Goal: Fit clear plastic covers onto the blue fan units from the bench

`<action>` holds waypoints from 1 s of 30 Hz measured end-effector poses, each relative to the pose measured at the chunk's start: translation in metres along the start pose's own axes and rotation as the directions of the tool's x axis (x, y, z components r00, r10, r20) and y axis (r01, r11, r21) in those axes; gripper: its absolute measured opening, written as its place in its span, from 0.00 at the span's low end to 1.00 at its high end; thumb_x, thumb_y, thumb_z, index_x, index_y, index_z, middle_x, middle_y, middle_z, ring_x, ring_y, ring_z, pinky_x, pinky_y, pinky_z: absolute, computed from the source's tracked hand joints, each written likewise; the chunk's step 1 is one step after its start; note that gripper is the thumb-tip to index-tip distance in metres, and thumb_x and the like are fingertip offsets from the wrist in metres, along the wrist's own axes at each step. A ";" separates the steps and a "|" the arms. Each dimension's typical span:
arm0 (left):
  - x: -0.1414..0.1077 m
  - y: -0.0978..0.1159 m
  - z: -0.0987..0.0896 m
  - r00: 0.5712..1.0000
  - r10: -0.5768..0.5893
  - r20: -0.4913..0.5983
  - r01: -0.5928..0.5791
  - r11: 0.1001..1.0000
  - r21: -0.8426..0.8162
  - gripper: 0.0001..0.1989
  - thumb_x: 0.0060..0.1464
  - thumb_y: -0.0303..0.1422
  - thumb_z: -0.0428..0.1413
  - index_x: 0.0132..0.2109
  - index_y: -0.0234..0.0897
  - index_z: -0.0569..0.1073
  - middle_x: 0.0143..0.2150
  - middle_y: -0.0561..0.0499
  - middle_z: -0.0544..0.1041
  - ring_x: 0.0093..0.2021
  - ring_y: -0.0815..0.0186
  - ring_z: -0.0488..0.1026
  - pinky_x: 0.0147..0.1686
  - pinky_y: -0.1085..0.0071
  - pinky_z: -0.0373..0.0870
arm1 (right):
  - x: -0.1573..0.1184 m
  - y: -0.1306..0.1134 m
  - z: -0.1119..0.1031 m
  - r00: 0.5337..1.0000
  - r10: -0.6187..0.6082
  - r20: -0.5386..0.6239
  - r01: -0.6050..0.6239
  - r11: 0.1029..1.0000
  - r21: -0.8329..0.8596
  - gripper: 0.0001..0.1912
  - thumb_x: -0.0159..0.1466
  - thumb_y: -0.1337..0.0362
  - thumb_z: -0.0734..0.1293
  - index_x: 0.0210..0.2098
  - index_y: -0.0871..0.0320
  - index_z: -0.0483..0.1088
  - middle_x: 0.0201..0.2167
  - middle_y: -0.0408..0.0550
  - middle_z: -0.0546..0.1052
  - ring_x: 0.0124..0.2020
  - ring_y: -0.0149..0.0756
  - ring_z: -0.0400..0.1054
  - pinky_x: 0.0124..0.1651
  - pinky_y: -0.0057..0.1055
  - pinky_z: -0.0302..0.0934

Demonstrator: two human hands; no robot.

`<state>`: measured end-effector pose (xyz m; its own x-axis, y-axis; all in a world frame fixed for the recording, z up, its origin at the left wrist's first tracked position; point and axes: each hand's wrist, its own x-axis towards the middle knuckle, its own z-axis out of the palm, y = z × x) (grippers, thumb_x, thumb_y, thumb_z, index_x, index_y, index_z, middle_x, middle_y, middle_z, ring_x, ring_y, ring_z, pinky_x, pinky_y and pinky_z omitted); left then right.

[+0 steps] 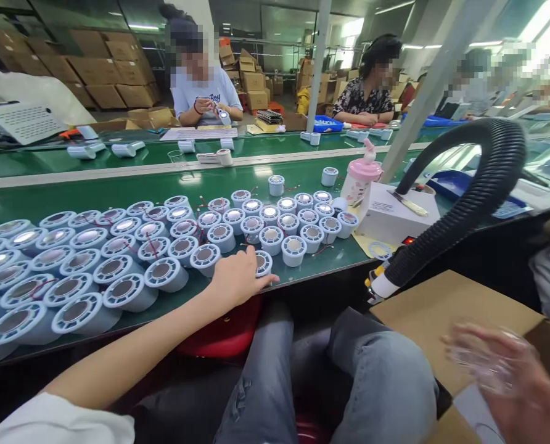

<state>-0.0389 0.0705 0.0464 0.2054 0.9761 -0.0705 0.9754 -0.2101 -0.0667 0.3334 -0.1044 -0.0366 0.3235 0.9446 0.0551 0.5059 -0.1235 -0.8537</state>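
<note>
My left hand (235,275) reaches to the near edge of the bench. Its thumb and fingers are around a light blue round motor housing (263,265), partly hidden by the hand. Many similar housings (294,250) stand close by on the green surface, with ring-shaped tops, silvery centres and some thin red wires. At the lower right, my right hand (518,376) is smeared by motion above a cardboard box (446,308). Its fingers are curled round a clear plastic part (485,364), whose exact shape is blurred.
A thick black hose (478,185) arches from beside a white box-shaped device (393,213) down to the bench edge. A pink-lidded cup (361,176) stands beside the device. Across the green bench (155,169), people work near white handheld parts (219,157) and a blue tray (328,123).
</note>
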 end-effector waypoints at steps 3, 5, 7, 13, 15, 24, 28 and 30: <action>-0.004 -0.006 -0.001 0.998 -0.040 -0.039 0.027 0.954 -0.299 0.29 0.54 0.49 0.50 0.53 0.28 0.63 0.44 0.35 0.75 0.45 0.46 0.74 0.40 0.58 0.70 | -0.005 -0.039 0.026 0.932 -0.299 0.204 0.226 0.921 0.316 0.21 0.67 0.50 0.54 0.58 0.42 0.61 0.56 0.53 0.65 0.50 0.51 0.69 0.46 0.43 0.70; -0.014 -0.008 0.003 0.999 -0.039 -0.001 0.028 0.743 -0.669 0.27 0.51 0.44 0.53 0.54 0.33 0.60 0.47 0.39 0.74 0.44 0.52 0.74 0.43 0.59 0.70 | -0.005 -0.060 0.050 0.843 -0.416 0.341 0.348 0.905 0.243 0.23 0.67 0.53 0.59 0.61 0.42 0.59 0.56 0.51 0.64 0.51 0.48 0.69 0.48 0.39 0.69; -0.027 -0.003 0.012 0.991 0.057 0.125 0.102 0.298 -0.949 0.26 0.47 0.40 0.54 0.53 0.36 0.60 0.47 0.43 0.73 0.42 0.57 0.74 0.40 0.62 0.73 | -0.007 -0.074 0.072 0.792 -0.444 0.418 0.441 0.891 0.110 0.26 0.66 0.57 0.61 0.63 0.43 0.57 0.56 0.52 0.64 0.53 0.46 0.67 0.52 0.38 0.67; -0.050 0.043 0.042 0.660 0.611 0.438 0.561 -0.013 -0.828 0.18 0.54 0.45 0.47 0.40 0.34 0.70 0.26 0.52 0.69 0.19 0.71 0.63 0.13 0.77 0.58 | -0.015 -0.098 0.106 0.752 -0.506 0.422 0.636 0.725 -0.263 0.26 0.63 0.65 0.63 0.61 0.48 0.63 0.55 0.58 0.65 0.51 0.52 0.65 0.48 0.48 0.68; -0.049 0.054 0.042 0.648 0.659 0.381 0.376 0.158 -0.913 0.16 0.55 0.42 0.50 0.39 0.33 0.73 0.28 0.52 0.70 0.22 0.72 0.64 0.18 0.77 0.60 | -0.016 -0.101 0.107 0.765 -0.497 0.409 0.637 0.678 -0.367 0.25 0.63 0.67 0.64 0.60 0.48 0.65 0.54 0.59 0.66 0.49 0.54 0.65 0.45 0.50 0.68; -0.055 0.064 0.034 0.788 0.616 0.016 -0.338 0.454 -0.825 0.11 0.59 0.35 0.52 0.44 0.39 0.76 0.44 0.48 0.70 0.45 0.63 0.69 0.48 0.67 0.65 | -0.015 -0.092 0.100 0.861 -0.285 0.421 0.441 0.829 -0.342 0.07 0.57 0.74 0.68 0.31 0.56 0.73 0.54 0.54 0.67 0.51 0.53 0.64 0.44 0.46 0.68; -0.057 0.062 0.051 0.840 0.537 -0.071 -0.280 0.317 -0.906 0.23 0.48 0.44 0.63 0.49 0.40 0.73 0.44 0.48 0.70 0.43 0.63 0.69 0.45 0.68 0.68 | -0.014 -0.094 0.094 0.872 -0.182 0.455 0.203 0.979 0.003 0.07 0.60 0.64 0.68 0.26 0.56 0.70 0.49 0.50 0.68 0.50 0.45 0.66 0.49 0.40 0.65; -0.056 0.059 0.060 0.851 0.515 -0.105 -0.292 0.296 -0.910 0.32 0.38 0.47 0.67 0.51 0.42 0.73 0.43 0.48 0.68 0.43 0.61 0.69 0.44 0.66 0.69 | -0.014 -0.095 0.092 0.879 -0.135 0.457 0.093 0.989 0.114 0.10 0.64 0.61 0.65 0.27 0.56 0.71 0.47 0.51 0.68 0.49 0.43 0.67 0.45 0.35 0.66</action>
<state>0.0025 0.0000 -0.0130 0.6853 0.7282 0.0105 0.3016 -0.2968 0.9061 0.2069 -0.0775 -0.0040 -0.1494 0.9861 -0.0728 0.4391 0.0002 -0.8984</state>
